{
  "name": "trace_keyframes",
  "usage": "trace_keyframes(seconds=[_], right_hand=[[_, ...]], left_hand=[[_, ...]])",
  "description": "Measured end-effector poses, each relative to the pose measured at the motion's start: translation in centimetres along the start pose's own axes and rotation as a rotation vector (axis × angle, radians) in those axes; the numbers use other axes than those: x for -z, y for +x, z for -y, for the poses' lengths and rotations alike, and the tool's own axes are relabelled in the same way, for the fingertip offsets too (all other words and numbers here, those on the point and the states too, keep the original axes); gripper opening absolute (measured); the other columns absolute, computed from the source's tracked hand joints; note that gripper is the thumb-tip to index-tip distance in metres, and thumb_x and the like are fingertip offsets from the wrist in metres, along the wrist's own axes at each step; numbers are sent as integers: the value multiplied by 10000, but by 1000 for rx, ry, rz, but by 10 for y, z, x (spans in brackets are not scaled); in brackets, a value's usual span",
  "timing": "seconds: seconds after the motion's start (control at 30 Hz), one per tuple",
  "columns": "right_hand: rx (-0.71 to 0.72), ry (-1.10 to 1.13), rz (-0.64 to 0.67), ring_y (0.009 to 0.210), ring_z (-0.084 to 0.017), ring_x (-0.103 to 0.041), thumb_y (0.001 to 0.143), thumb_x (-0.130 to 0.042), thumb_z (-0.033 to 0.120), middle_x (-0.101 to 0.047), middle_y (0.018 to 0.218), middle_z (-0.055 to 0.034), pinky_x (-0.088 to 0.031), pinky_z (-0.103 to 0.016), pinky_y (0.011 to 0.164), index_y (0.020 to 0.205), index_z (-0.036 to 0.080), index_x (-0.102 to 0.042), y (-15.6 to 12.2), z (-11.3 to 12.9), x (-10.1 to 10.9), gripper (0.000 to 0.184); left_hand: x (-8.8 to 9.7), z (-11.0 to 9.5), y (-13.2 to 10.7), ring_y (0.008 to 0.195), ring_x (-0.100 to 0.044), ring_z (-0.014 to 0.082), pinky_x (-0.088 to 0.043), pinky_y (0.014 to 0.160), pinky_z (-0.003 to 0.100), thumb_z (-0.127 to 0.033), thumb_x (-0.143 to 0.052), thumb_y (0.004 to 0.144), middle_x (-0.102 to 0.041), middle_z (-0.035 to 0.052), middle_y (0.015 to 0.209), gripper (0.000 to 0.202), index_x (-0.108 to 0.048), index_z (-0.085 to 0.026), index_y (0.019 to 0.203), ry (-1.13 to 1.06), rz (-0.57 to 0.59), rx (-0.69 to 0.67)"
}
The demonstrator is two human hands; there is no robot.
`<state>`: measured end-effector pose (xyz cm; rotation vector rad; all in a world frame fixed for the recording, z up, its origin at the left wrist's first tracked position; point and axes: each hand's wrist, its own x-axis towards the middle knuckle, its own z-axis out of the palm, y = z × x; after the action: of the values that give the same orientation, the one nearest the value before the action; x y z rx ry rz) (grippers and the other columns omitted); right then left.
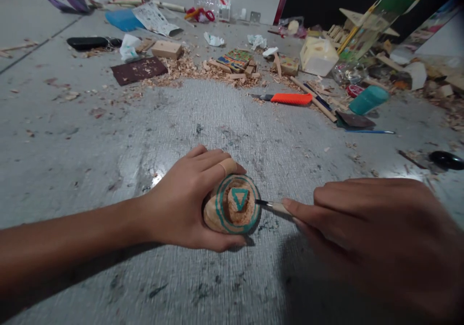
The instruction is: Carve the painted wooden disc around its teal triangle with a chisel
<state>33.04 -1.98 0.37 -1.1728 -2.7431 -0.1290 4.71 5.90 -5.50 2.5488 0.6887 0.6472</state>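
My left hand (195, 194) is wrapped round a small carved wooden piece (213, 211) and holds it against the grey surface. A bandage (227, 166) covers part of one of its fingers. The piece's round face bears teal painted rings and a raised teal-outlined triangle inside a hollowed recess. From the right, my right hand (348, 228) grips a paintbrush (277, 207) with a pale handle and dark bristles. The brush tip meets the right side of the teal rim, or hovers just over it. The right hand's far side is blurred.
Beyond the hands lies an orange craft knife (290, 98) beside wooden sticks (324, 108). Wood shavings (181, 71), brown sandpaper (139, 70) and a wooden block (166, 49) are behind. A teal container (369, 99) and thin blue brush (369, 132) lie to the right.
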Motion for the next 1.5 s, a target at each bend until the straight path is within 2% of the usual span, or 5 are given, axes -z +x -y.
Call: trace_keyframes(seconds=[0.17,0.43,0.67,0.97,1.5], right_hand=[[72,-12,56,556,-153,-372,1026,-499,226,-510,666,39,-155,-369,579,1092,237,-723,8,6,7,233],[83,-29,-46,504,-127,-350,1011,-499,93,-399,580,53,-235,-348,556,666,217,-487,34,26,18,368],[46,16,10,546,-141,-376,1022,-467,148,-495,616,42,-213,-353,556,885,213,-711,17,21,-3,287],[-169,145,-296,495,-94,-526,1002,-584,173,-598,608,61,-352,-254,505,1066,201,-758,-6,29,-46,187],[44,162,-4,557,-101,-429,976,-569,86,-552,653,49,-274,-302,564,812,184,-653,19,14,8,209]], left_hand=[[-1,-1,0,833,-672,266,-342,767,405,-739,-793,731,-703,42,944,709,-596,-190,1133,40,-25,-38],[-3,-1,-2,790,-658,255,-343,768,405,-797,-754,720,-699,47,895,733,-620,-169,1073,60,-43,-23],[-8,3,-4,842,-647,281,-432,771,409,-757,-798,692,-693,70,938,727,-609,-171,1079,-27,-16,46],[-8,5,-2,804,-653,256,-413,770,391,-745,-793,686,-729,40,955,715,-584,-200,1098,-5,-26,47],[-6,3,-4,858,-686,282,-353,808,409,-791,-716,751,-715,47,974,712,-557,-204,1121,37,-5,-14]])
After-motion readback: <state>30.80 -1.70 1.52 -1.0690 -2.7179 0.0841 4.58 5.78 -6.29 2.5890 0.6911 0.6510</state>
